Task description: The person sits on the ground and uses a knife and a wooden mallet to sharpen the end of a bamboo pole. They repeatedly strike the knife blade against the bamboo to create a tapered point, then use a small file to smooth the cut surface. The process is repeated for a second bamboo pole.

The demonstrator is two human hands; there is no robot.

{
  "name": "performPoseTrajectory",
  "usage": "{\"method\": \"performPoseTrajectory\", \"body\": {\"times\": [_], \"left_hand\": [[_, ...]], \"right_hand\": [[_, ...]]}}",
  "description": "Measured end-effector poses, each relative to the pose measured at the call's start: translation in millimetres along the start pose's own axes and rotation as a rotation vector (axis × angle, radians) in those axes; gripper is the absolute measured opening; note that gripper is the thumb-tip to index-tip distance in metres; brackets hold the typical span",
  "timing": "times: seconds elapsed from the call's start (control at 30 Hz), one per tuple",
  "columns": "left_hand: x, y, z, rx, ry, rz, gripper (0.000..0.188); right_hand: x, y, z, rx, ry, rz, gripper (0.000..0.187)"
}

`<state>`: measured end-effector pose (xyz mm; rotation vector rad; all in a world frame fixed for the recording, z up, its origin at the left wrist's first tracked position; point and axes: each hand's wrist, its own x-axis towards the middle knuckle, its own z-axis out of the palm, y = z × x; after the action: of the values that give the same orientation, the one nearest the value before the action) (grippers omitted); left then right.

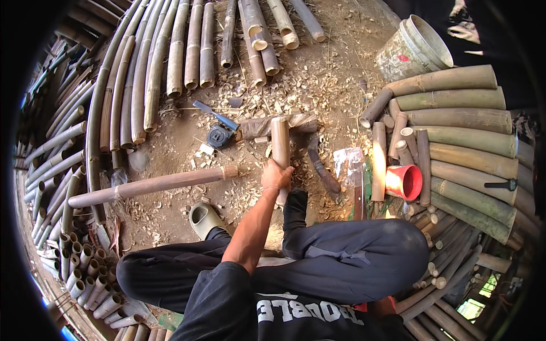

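My left hand [277,175] is wrapped round a short bamboo piece [280,139] that stands between my legs. Its upper end reaches a dark wooden block [256,128] lying on the ground. My right hand does not show; only a bit of skin beside something red appears near the lower edge at right. A curved tool with a dark handle [323,167] lies to the right of the bamboo piece. To the left are a round black tape measure [219,136] and a blue-handled chisel [217,115].
A long bamboo pole [153,186] lies at left. Bamboo poles [176,62] fan out at the back, with more stacked at right [460,119]. A red cup [405,182] and a dirty white bucket [412,48] stand at right. Wood chips cover the dirt floor.
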<state>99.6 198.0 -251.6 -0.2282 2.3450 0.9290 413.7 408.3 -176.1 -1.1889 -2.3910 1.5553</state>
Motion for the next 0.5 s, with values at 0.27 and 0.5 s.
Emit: {"method": "performPoseTrajectory", "body": {"times": [0.27,0.5], "left_hand": [[-9.3,20.6,-2.3,0.004,0.165,-0.125,0.065],[-4.5,18.4,-3.2,0.004,0.118,-0.055,0.068]], "right_hand": [[-14.6,-3.8,14.7,-0.167,0.152,-0.088,0.072],[-3.9,-37.6,43.4,-0.407,0.255,-0.279,0.075]]}}
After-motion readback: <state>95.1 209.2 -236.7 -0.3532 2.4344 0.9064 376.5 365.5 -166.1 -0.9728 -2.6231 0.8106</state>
